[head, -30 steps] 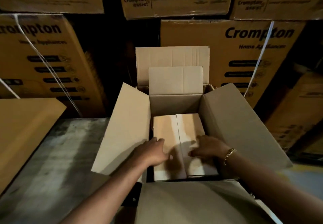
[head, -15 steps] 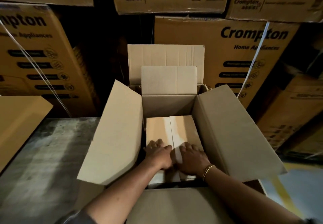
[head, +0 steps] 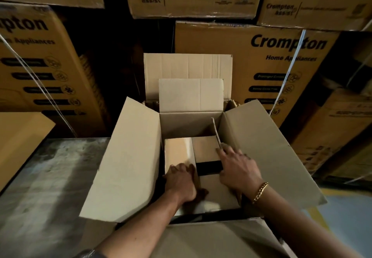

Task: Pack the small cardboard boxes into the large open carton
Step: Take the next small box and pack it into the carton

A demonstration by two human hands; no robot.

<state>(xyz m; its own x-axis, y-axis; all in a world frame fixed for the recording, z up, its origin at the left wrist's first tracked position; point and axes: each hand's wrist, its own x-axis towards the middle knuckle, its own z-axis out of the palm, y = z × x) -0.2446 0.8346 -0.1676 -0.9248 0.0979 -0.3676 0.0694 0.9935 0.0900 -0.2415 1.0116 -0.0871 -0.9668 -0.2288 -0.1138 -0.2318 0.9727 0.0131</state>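
Two hands reach down into the large carton [head: 130, 157]. Fingers [head: 188, 168] of the left hand [head: 181, 181] curl downward over the seam between the left small box [head: 177, 151] and the near small box [head: 217, 189]; in the dim light it cannot be told whether they grip either one. Fingers [head: 223, 153] of the right hand [head: 239, 169] lie straight and spread, holding nothing. The forefinger's tip touches the lower end of a thin cardboard strip [head: 215, 130] that stands tilted by the carton's right inner wall. That hand's thumb rests at the far edge of the near small box. A gold chain bracelet [head: 260, 192] circles the right wrist.

All three small boxes sit inside the carton. The left small box runs along its left wall, and the far small box [head: 205, 149] lies just beside it toward the back wall. The near small box sits in front of that, with a dark gap between the two.

The carton's four flaps are spread open. It stands on a grey, scuffed worktop [head: 40, 177], which stretches away to the carton's left. Just behind the carton, a second open box [head: 187, 66] shows one raised flap. Beyond it, printed Crompton cartons [head: 231, 66] are stacked high, some bound with white strapping [head: 289, 72].
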